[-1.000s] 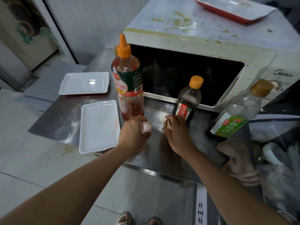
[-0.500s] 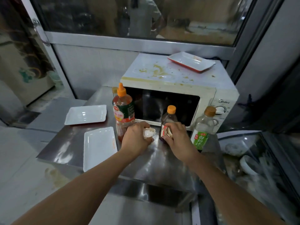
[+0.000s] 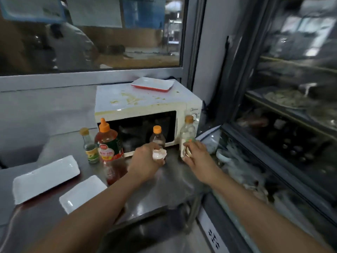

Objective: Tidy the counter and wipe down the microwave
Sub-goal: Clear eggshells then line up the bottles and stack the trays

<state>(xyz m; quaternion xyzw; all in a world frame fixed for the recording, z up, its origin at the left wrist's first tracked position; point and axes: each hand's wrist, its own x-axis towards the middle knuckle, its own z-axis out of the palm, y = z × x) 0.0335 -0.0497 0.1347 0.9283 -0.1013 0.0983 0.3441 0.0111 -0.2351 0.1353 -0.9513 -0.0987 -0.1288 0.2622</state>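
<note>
A cream microwave [image 3: 142,102] with yellow stains on its top stands at the back of the steel counter [image 3: 164,190]. My left hand [image 3: 145,161] is closed around a pale broken eggshell [image 3: 159,153] above the counter, in front of a dark bottle with an orange cap [image 3: 157,136]. My right hand [image 3: 196,155] grips another small pale scrap [image 3: 187,152], partly hidden by the fingers, just in front of a clear bottle with a green label [image 3: 187,132].
A tall red sauce bottle [image 3: 107,145] and a small green-labelled bottle [image 3: 89,146] stand left of my hands. Two white rectangular plates [image 3: 45,177] [image 3: 82,193] lie at the counter's left. A red-rimmed tray [image 3: 152,84] rests on the microwave. A glass display case [image 3: 284,143] borders the right.
My head has risen and turned right, so the window and display case come into view. Both hands have lifted from the counter with their scraps, and the right hand has moved right toward the clear bottle.
</note>
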